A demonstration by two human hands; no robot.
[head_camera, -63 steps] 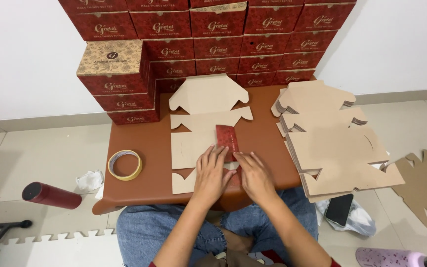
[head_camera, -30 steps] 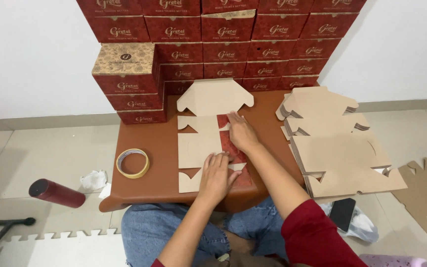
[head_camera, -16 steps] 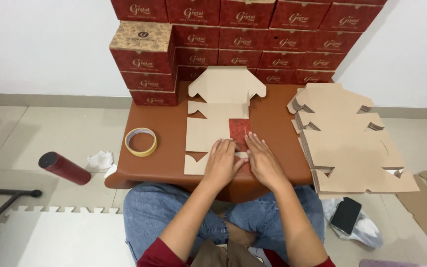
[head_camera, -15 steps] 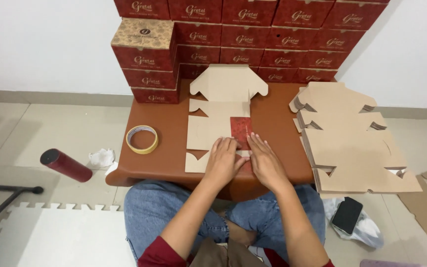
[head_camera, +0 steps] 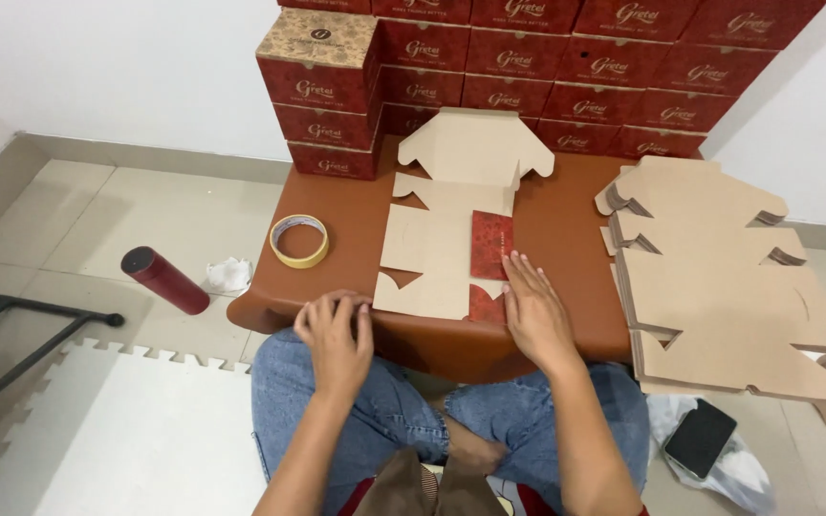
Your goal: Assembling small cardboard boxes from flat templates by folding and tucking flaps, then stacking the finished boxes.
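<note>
Brown card, cut flat into a box blank (head_camera: 442, 244), lies unfolded on the small brown surface (head_camera: 566, 220), one flap turned over to show its red printed side (head_camera: 490, 245). The right hand (head_camera: 535, 311) presses flat on the blank's near right edge, fingers spread, its grip closed on nothing. The left hand (head_camera: 335, 336) rests at the surface's near edge just left of the blank, fingers loosely curled and holding nothing. A roll of tape (head_camera: 299, 240) lies left; a stack of blanks (head_camera: 728, 277) lies right.

A flat die-cut cardboard box blank (head_camera: 442, 244), 1 red panel folded over, lies on the table.
</note>
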